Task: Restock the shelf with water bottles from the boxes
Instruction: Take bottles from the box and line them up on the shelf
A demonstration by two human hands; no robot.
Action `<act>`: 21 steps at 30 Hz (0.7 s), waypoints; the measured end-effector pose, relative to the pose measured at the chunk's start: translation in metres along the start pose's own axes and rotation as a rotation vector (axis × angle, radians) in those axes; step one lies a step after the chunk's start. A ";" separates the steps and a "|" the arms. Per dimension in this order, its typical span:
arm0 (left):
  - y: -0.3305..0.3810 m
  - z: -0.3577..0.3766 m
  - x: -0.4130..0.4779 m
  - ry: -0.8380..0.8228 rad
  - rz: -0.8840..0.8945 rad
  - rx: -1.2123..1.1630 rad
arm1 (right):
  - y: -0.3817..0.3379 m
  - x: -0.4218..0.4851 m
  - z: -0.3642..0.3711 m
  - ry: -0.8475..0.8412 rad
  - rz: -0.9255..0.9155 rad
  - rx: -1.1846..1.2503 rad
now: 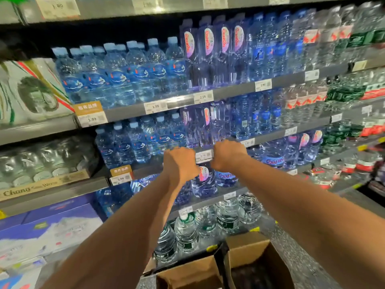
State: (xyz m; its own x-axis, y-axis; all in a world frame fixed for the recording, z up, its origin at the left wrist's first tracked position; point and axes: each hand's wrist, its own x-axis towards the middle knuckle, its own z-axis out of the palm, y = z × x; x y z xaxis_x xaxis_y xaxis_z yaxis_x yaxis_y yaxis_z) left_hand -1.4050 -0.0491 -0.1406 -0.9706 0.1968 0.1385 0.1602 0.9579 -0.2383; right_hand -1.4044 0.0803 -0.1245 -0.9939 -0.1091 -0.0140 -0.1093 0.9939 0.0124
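While your left hand [180, 163] and right hand [228, 156] reach into the lower shelf [208, 202], the task stands part done: the rows above are full. Your left grip appears clamped on a water bottle [203, 182] at the shelf front. The right grip's fingers are hidden, so I cannot tell its state. The boxes [248, 245] sit open below, their contents unseen.

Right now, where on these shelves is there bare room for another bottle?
Headroom above the blue-capped bottles, left of the tall Ganten bottles. Bare floor right of the boxes. Packed tight around the left hand and right hand.
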 end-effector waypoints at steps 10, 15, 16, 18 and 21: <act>0.128 0.025 0.024 -0.033 0.036 -0.054 | 0.112 -0.010 0.048 -0.066 0.033 0.064; 0.202 0.061 0.036 -0.142 0.017 -0.137 | 0.173 -0.007 0.096 -0.126 -0.019 0.008; 0.214 0.068 0.038 -0.160 0.007 -0.145 | 0.184 -0.006 0.104 -0.134 -0.031 -0.007; 0.235 0.082 0.042 -0.210 -0.004 -0.147 | 0.202 -0.002 0.120 -0.165 -0.041 -0.030; 0.258 0.098 0.046 -0.277 -0.015 -0.190 | 0.217 0.006 0.145 -0.216 -0.057 -0.018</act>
State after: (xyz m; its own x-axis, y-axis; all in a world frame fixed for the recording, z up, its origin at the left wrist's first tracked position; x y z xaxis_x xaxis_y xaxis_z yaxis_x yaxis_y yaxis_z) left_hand -1.4255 0.1862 -0.2895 -0.9808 0.1429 -0.1325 0.1508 0.9872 -0.0512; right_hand -1.4325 0.2974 -0.2666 -0.9605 -0.1574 -0.2293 -0.1670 0.9857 0.0231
